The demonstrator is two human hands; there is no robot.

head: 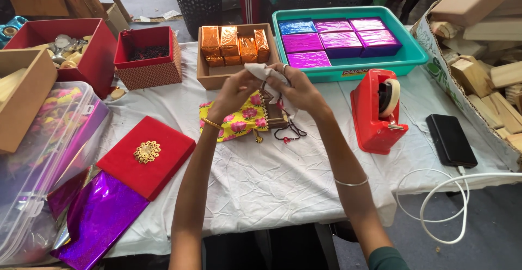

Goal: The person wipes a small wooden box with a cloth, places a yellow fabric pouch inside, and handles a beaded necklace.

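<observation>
1. Both hands are raised over the bench: the left hand [235, 92] and right hand [298, 89] each pinch a white cloth [265, 74] between them.
2. Six purple and one blue foil packets [337, 42] fill the teal tray [414, 58]; about seven orange packets [234, 44] sit in a wooden box [206, 74].
3. A yellow floral pouch [239, 122] and dark beads [291, 133] lie below the hands.
4. The red tape dispenser [375, 112] stands right of them, beside a black phone [450, 139].

A single head-worn camera looks steeply down and forward over a cloth-covered table [261, 183] from close above. The wearer's forearms rise from the bottom edge to frame centre. Table fills the middle; floor shows at lower right, boxes crowd the upper edge.
</observation>
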